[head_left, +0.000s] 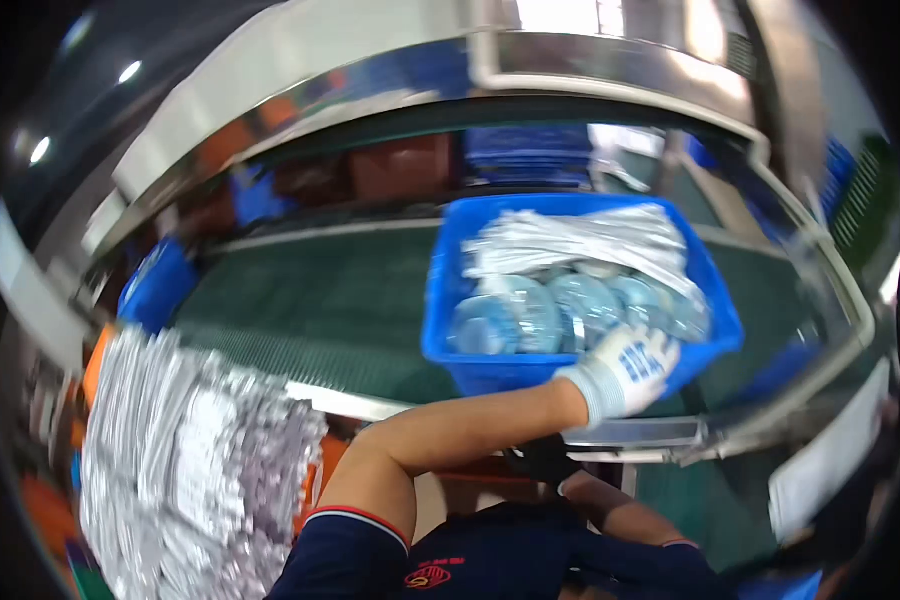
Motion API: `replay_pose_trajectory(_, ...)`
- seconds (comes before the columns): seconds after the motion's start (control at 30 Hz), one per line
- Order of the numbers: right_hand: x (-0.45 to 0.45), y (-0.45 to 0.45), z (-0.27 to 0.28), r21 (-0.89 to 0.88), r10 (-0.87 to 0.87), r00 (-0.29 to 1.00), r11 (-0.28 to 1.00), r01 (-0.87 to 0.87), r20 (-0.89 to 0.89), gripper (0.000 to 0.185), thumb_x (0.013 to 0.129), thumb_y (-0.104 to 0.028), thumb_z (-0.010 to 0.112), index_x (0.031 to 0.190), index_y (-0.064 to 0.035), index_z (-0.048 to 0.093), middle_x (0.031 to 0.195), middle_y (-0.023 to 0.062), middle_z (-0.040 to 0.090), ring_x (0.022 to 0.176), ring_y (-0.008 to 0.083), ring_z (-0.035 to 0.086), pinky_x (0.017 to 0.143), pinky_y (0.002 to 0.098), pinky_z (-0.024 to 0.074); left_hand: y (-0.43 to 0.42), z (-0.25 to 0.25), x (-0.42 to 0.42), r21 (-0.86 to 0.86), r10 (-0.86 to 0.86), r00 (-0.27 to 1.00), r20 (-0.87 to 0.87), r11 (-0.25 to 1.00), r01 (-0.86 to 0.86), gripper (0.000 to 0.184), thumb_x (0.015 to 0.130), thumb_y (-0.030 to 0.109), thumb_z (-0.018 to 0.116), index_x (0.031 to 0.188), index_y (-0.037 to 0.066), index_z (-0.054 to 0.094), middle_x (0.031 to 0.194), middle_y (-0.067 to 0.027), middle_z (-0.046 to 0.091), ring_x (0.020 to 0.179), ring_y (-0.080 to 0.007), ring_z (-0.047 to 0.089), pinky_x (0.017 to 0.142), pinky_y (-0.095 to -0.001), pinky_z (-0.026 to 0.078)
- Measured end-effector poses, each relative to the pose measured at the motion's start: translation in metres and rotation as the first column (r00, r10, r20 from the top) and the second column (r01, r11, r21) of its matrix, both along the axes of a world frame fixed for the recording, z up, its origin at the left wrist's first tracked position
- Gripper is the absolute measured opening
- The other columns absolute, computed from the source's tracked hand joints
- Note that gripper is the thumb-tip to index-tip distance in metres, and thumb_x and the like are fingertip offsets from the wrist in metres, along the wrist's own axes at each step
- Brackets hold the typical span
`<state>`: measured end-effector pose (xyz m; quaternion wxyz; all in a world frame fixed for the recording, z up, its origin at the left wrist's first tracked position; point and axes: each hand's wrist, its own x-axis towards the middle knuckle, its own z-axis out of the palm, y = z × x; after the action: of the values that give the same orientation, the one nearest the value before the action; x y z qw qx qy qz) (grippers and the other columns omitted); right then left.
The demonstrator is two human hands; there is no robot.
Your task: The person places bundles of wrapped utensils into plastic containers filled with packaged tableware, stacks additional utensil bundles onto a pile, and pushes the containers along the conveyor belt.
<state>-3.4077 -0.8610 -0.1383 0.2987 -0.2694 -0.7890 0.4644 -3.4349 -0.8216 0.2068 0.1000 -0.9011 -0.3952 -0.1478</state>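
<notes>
My left hand (630, 370), in a white glove with blue marks, reaches across to the front right rim of a blue bin (500, 376). Its fingers look spread over the rim and the nearest wrapped items; no held item shows. Inside the bin are several clear, bluish round items (530, 312) in plastic, with a bundle of white strips (580, 240) lying behind them. Below the bin, near the metal edge, is my right hand (545, 461) in a dark glove. Shadow and blur hide its fingers.
The bin stands on a dark green conveyor belt (320, 300) with metal edges. A large pile of silvery-white strips (190, 470) rises at the lower left. A blue container (160, 285) is at the belt's left end. More blue bins (528, 155) are stacked behind the belt.
</notes>
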Motion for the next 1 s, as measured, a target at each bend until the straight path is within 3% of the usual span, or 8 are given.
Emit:
replay_pose_trajectory(0.1, 0.012, -0.003, 0.031, 0.500, -0.109, 0.970, 0.866, -0.014, 0.216, 0.057, 0.089, -0.043, 0.069, 0.135, -0.0105, 0.061, 0.138, 0.0195, 0.060, 0.132, 0.0426, 0.052, 0.111, 0.0546, 0.0405, -0.037, 0.003, -0.058, 0.142, -0.017, 0.945, 0.328, 0.989, -0.032, 0.055, 0.090, 0.040, 0.067, 0.132, 0.004, 0.059, 0.112, -0.0126, 0.065, 0.099, -0.0309, 0.064, 0.086, -0.0403, 0.052)
replay_pose_trajectory(0.27, 0.000, -0.003, 0.083, 0.648, 0.011, 0.990, 0.754, -0.102, 0.144, 0.051, 0.083, -0.035, 0.076, 0.125, -0.0069, 0.066, 0.125, 0.0193, 0.063, 0.121, 0.0406, 0.057, 0.105, 0.0547, 0.0438, -0.131, 0.010, -0.199, 0.013, 0.374, 0.758, 0.534, 0.893, -0.449, 0.053, 0.082, 0.027, 0.079, 0.125, 0.000, 0.065, 0.111, -0.0189, 0.071, 0.099, -0.0368, 0.070, 0.085, -0.0439, 0.057)
replay_pose_trajectory(0.43, 0.003, -0.005, 0.094, 0.725, -0.098, 0.994, 0.688, 0.038, 0.040, 0.041, 0.079, -0.028, 0.080, 0.113, -0.0064, 0.071, 0.116, 0.0162, 0.068, 0.114, 0.0394, 0.062, 0.101, 0.0541, 0.0469, -0.240, 0.027, -0.307, -0.102, 0.876, 0.340, 0.342, 0.394, -0.913, 0.038, 0.089, 0.020, 0.069, 0.123, 0.004, 0.068, 0.110, -0.0186, 0.072, 0.101, -0.0317, 0.071, 0.087, -0.0401, 0.057)
replay_pose_trajectory(0.53, -0.006, -0.005, 0.089, 0.753, -0.066, 0.991, 0.656, -0.043, 0.114, 0.028, 0.081, -0.025, 0.079, 0.105, -0.0116, 0.075, 0.114, 0.0137, 0.069, 0.112, 0.0387, 0.063, 0.101, 0.0521, 0.0471, -0.321, 0.023, -0.429, 0.176, 0.976, 0.115, 0.183, 0.083, -0.981, 0.062, 0.088, 0.019, 0.068, 0.147, 0.010, 0.052, 0.137, -0.0229, 0.061, 0.125, -0.0379, 0.059, 0.110, -0.0436, 0.044)
replay_pose_trajectory(0.57, -0.006, -0.006, 0.085, 0.751, -0.082, 0.990, 0.660, -0.032, 0.114, 0.028, 0.081, -0.025, 0.079, 0.105, -0.0116, 0.075, 0.114, 0.0137, 0.069, 0.112, 0.0387, 0.063, 0.101, 0.0521, 0.0471, -0.342, 0.035, -0.451, 0.061, 0.983, -0.173, 0.056, -0.176, -0.982, 0.073, 0.084, 0.020, 0.070, 0.153, 0.014, 0.045, 0.137, -0.0245, 0.060, 0.127, -0.0408, 0.056, 0.111, -0.0452, 0.043)
replay_pose_trajectory(0.7, -0.003, -0.013, 0.095, 0.754, -0.131, 0.987, 0.657, 0.020, 0.088, 0.046, 0.074, -0.026, 0.083, 0.114, -0.0079, 0.070, 0.118, 0.0146, 0.066, 0.115, 0.0386, 0.061, 0.101, 0.0537, 0.0476, -0.406, 0.034, -0.533, -0.102, 0.829, -0.492, -0.267, -0.532, -0.841, 0.108, 0.072, 0.036, 0.081, 0.161, 0.008, 0.026, 0.145, -0.0237, 0.056, 0.134, -0.0403, 0.054, 0.111, -0.0437, 0.044)
replay_pose_trajectory(0.87, -0.032, -0.013, 0.086, 0.732, -0.103, 0.992, 0.681, 0.014, 0.077, 0.048, 0.072, -0.023, 0.083, 0.115, -0.0081, 0.068, 0.116, 0.0145, 0.066, 0.113, 0.0386, 0.061, 0.100, 0.0530, 0.0483, -0.445, 0.022, -0.612, -0.532, 0.914, -0.405, -0.006, -0.346, -0.773, 0.112, 0.060, 0.030, 0.086, 0.155, 0.001, 0.035, 0.132, -0.0237, 0.064, 0.121, -0.0393, 0.063, 0.099, -0.0423, 0.053)
replay_pose_trajectory(1.0, -0.080, -0.013, 0.076, 0.749, -0.072, 0.995, 0.662, -0.007, 0.072, 0.046, 0.073, -0.023, 0.083, 0.114, -0.0080, 0.068, 0.115, 0.0152, 0.066, 0.110, 0.0380, 0.061, 0.099, 0.0517, 0.0488, -0.446, -0.003, -0.654, -0.137, 0.916, -0.359, -0.180, -0.385, -0.913, 0.104, 0.067, 0.035, 0.078, 0.155, -0.001, 0.036, 0.132, -0.0255, 0.063, 0.122, -0.0408, 0.061, 0.107, -0.0445, 0.046)
